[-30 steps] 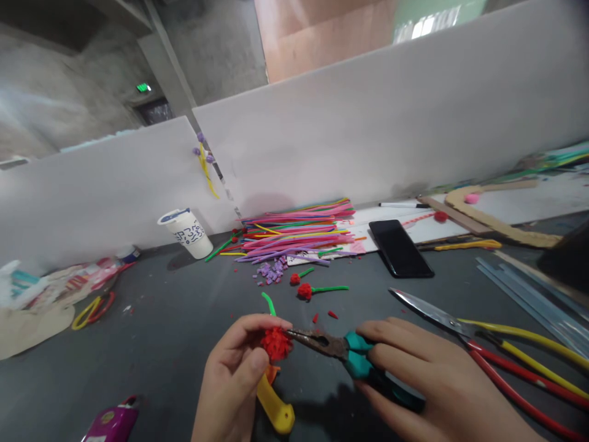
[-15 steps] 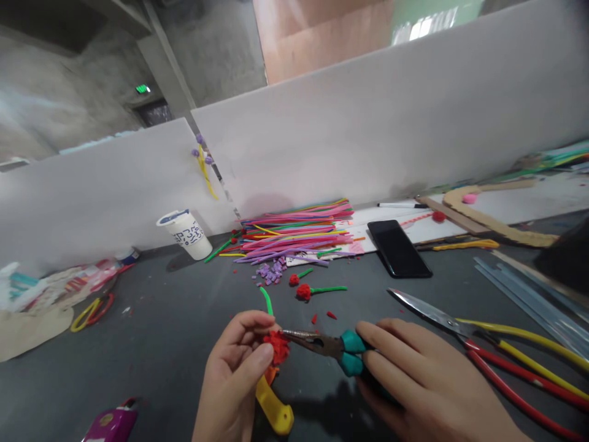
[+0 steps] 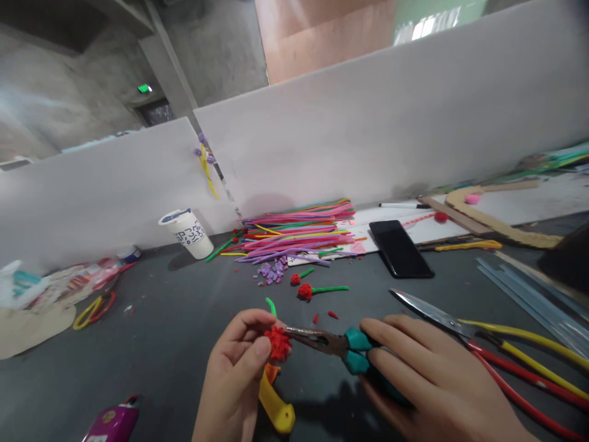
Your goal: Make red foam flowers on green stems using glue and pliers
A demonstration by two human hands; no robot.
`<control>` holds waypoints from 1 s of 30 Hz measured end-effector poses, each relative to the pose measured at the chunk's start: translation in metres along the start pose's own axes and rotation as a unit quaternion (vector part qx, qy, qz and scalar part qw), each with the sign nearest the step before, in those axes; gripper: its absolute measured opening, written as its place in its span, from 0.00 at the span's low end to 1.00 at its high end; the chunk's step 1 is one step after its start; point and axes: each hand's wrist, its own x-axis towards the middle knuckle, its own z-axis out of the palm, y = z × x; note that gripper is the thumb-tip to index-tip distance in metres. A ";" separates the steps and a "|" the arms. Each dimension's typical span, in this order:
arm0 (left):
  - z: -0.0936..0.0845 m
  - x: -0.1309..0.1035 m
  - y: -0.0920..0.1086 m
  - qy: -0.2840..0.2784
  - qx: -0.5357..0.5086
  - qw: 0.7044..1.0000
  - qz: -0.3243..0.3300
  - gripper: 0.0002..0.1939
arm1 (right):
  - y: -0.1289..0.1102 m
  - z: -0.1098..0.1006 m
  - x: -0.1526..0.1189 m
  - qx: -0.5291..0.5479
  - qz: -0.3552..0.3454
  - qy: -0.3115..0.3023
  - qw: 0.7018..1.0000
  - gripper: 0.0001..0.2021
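Note:
Between thumb and fingers, my left hand (image 3: 239, 362) pinches a small red flower (image 3: 278, 344) made of short pieces. A green stem (image 3: 271, 306) pokes out behind those fingers. My right hand (image 3: 418, 368) is wrapped round the teal handles of needle-nose pliers (image 3: 324, 341), whose tips touch the flower's upper right side. Whether the tips grip a piece of it I cannot tell. Under the left hand lies a tool with a yellow handle (image 3: 278, 411), partly hidden. Two finished-looking red flowers on green stems, the larger one (image 3: 305, 291) in front, lie beyond the pliers.
Colourful pipe-cleaner-like sticks (image 3: 299, 233) are heaped at the back beside small purple pieces (image 3: 272, 271). A paper cup (image 3: 191, 236) stands left of them. To the right lie a phone (image 3: 400, 248) and large shears (image 3: 464, 328). A purple box (image 3: 113, 423) sits front left.
The flower has turned slightly in my left hand, and the green stem shows a little less. The pliers stay at the flower. The whole view has shifted very slightly.

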 end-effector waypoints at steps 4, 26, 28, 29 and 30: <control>0.000 0.000 -0.001 0.004 0.010 1.000 -0.001 0.14 | 0.000 0.001 -0.001 -0.019 -0.011 -0.003 1.000 0.11; 0.000 -0.001 0.000 0.007 0.015 1.000 0.026 0.12 | -0.004 -0.007 0.008 0.114 0.101 -0.033 0.988 0.11; 0.000 -0.001 0.000 0.004 0.016 1.000 0.026 0.11 | -0.004 -0.006 0.007 0.113 0.102 -0.035 0.988 0.11; 0.000 -0.001 0.000 0.003 0.015 1.000 0.026 0.11 | -0.004 -0.006 0.007 0.112 0.101 -0.035 0.988 0.11; 0.000 -0.001 0.000 0.003 0.014 1.000 0.025 0.11 | -0.004 -0.005 0.006 0.111 0.099 -0.036 0.988 0.11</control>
